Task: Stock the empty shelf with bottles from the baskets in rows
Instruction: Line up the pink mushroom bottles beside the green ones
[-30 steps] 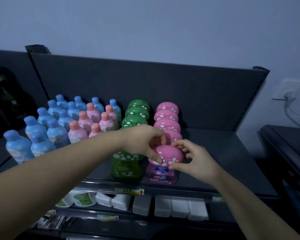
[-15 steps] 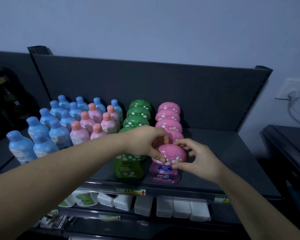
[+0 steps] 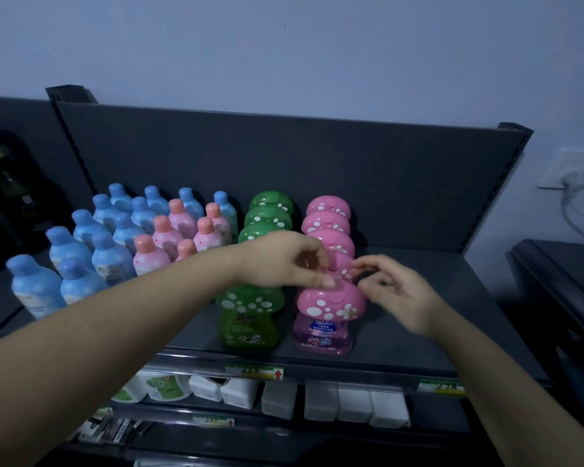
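Its blue label too small to read, the front pink bottle (image 3: 322, 332) stands under the left hand (image 3: 284, 261), which touches its cap (image 3: 331, 301), grip unclear, with the right hand (image 3: 398, 294) loose and empty just beside it.

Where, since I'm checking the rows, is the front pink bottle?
Head view: the front pink bottle stands at the front edge of the shelf, just right of the front green bottle, heading the pink row.

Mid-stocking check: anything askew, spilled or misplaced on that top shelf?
Nothing is spilled or toppled. The only oddity: two blue-capped bottles stand behind the pink-capped bottles in the same rows, so those rows mix colours.
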